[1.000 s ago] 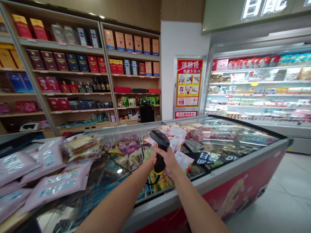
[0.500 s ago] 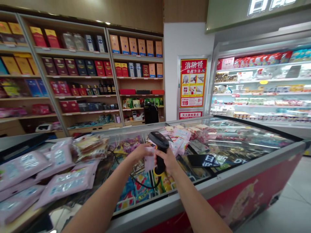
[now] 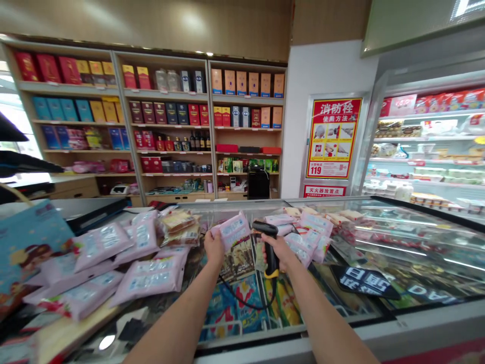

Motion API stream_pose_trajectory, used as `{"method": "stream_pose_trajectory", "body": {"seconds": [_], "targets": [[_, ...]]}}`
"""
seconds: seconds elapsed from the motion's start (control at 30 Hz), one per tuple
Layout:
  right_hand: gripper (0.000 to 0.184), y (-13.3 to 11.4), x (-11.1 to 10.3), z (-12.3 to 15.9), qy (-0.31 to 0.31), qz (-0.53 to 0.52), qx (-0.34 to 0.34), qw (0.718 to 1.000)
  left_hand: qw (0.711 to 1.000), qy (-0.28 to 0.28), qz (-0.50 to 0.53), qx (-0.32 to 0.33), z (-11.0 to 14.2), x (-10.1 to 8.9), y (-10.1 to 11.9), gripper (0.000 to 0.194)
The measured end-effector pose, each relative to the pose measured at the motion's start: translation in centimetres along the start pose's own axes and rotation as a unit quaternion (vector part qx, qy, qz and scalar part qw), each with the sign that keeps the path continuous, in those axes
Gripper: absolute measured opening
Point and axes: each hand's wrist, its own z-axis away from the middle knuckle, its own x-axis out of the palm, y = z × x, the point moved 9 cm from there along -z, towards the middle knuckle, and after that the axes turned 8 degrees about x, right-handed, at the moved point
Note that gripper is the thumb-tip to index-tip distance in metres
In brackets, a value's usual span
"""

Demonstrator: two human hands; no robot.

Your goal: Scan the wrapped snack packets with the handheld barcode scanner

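My left hand [image 3: 214, 248] is closed on the edge of a pink snack packet [image 3: 235, 230], held up over the glass freezer top [image 3: 242, 336]. My right hand [image 3: 279, 247] grips a black and yellow barcode scanner [image 3: 271, 255] by its handle, its head turned toward the packet; a gap separates the two. The scanner's black cable [image 3: 248, 305] loops down over the glass. Similar pink packets [image 3: 308, 235] lie just beyond my right hand. More pink packets [image 3: 151, 275] are heaped to the left, beside clear bags of brown food [image 3: 180, 227].
A dark phone-like slab [image 3: 364, 281] lies on the glass at right. A blue printed bag [image 3: 30, 247] stands at far left. Shelves of boxes and bottles [image 3: 170, 114] line the back wall, with a lit chiller [image 3: 428, 146] at right.
My view has swung left. My left hand has drawn away from the scanner with the pink packet, which now shows its printed face. My right hand still holds the scanner.
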Motion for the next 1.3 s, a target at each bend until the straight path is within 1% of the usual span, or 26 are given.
{"method": "stream_pose_trajectory", "body": {"seconds": [0.1, 0.17, 0.27, 0.37, 0.67, 0.8, 0.93, 1.03, 1.13, 1.2, 1.23, 1.3], "targets": [[0.037, 1.3, 0.3, 0.3, -0.008, -0.041, 0.030, 0.999, 0.999, 0.013, -0.007, -0.041, 0.9, -0.2, -0.6, 0.012], [0.036, 1.7, 0.7, 0.4, -0.012, -0.069, 0.041, 0.997, 0.999, 0.006, -0.009, -0.038, 1.5, 0.1, -0.2, 0.010], [0.033, 2.0, 1.1, 0.3, -0.016, -0.094, 0.058, 0.994, 1.000, -0.009, -0.017, -0.023, 2.2, 0.6, 0.4, 0.012], [0.031, 2.1, 1.1, 0.2, -0.020, -0.103, 0.057, 0.993, 1.000, -0.007, -0.011, -0.021, 2.3, 0.6, 0.3, 0.013], [0.032, 2.0, 1.0, 0.3, -0.021, -0.095, 0.056, 0.994, 1.000, -0.006, 0.006, -0.026, 2.2, 0.8, -0.4, 0.014], [0.032, 2.0, 1.0, 0.3, -0.033, -0.075, 0.052, 0.995, 1.000, -0.003, 0.015, -0.025, 2.3, 0.6, 0.0, 0.012], [0.032, 1.9, 1.8, 0.6, -0.034, -0.026, 0.033, 0.999, 1.000, -0.003, 0.018, -0.022, 2.0, 0.2, 0.8, 0.012], [0.028, 1.8, 3.6, 1.0, -0.039, 0.005, 0.028, 0.999, 0.999, 0.024, 0.040, -0.028, 1.1, -0.8, 1.3, 0.014], [0.025, 1.4, 6.4, 1.4, -0.064, 0.018, 0.012, 0.998, 0.994, 0.065, 0.073, -0.039, -0.5, -2.9, 1.8, 0.018], [0.028, 1.4, 8.4, 1.5, -0.081, 0.024, 0.007, 0.996, 0.990, 0.094, 0.095, -0.045, -2.0, -4.9, 2.2, 0.020], [0.030, 1.6, 9.5, 1.5, -0.089, 0.031, 0.009, 0.996, 0.987, 0.114, 0.104, -0.046, -2.8, -6.2, 2.4, 0.020], [0.034, 2.2, 11.6, 1.4, -0.104, 0.048, 0.017, 0.993, 0.979, 0.164, 0.116, -0.047, -4.6, -9.4, 2.6, 0.017]]}}
